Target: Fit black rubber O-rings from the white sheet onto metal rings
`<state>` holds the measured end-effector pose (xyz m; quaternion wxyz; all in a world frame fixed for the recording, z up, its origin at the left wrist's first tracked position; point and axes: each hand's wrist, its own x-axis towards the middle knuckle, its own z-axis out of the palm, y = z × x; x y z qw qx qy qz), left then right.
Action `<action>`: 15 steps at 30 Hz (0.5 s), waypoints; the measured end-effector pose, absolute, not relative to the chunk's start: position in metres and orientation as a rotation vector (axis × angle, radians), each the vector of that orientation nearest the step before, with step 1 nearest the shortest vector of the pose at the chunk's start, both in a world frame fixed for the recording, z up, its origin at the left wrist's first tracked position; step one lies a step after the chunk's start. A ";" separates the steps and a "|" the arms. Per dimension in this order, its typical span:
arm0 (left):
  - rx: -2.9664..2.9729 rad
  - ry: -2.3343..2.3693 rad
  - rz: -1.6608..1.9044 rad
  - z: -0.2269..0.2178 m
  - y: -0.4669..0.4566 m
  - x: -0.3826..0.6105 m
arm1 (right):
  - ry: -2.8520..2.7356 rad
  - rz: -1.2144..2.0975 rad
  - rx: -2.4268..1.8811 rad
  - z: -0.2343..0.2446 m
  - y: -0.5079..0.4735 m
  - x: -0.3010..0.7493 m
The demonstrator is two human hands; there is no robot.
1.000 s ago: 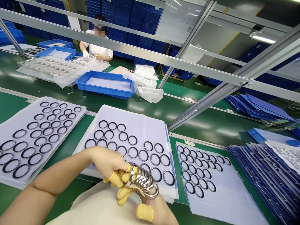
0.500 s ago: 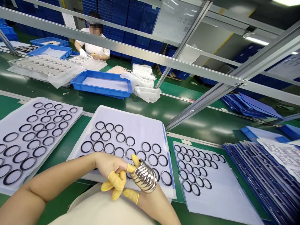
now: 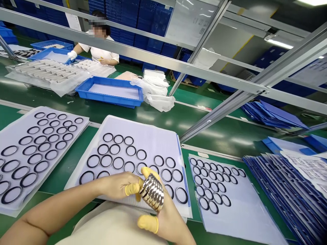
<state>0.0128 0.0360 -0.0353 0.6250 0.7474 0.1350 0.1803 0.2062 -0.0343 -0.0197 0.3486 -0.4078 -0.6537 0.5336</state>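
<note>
My right hand (image 3: 163, 217) comes up from the bottom edge with yellow finger cots and a stack of shiny metal rings (image 3: 152, 191) threaded over its index finger. My left hand (image 3: 120, 185), also in yellow cots, pinches the near end of that stack with thumb and fingers. Both hands hover over the front edge of the middle white sheet (image 3: 153, 139), which carries rows of black rings (image 3: 118, 162).
A left sheet (image 3: 15, 136) and a right sheet (image 3: 245, 211) also hold black rings. Blue folders (image 3: 286, 190) are stacked at right. A blue tray (image 3: 109, 90) and plastic bags (image 3: 158, 92) lie beyond. A person in white (image 3: 100, 51) works across the table. Metal frame bars (image 3: 230, 109) cross overhead.
The ring stack has tilted more upright and shifted slightly left. My left fingers moved from below the stack to pinch its near end. The far person's gloved hand has reached left.
</note>
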 end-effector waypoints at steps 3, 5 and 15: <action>1.797 0.379 0.522 -0.029 0.032 0.018 | -1.609 1.373 -0.908 -0.019 -0.034 0.204; 1.800 0.372 0.538 -0.023 0.032 0.020 | -1.544 1.355 -0.863 -0.020 -0.034 0.201; 1.856 0.474 0.383 -0.014 0.040 0.016 | -1.524 1.217 -1.056 -0.028 -0.035 0.198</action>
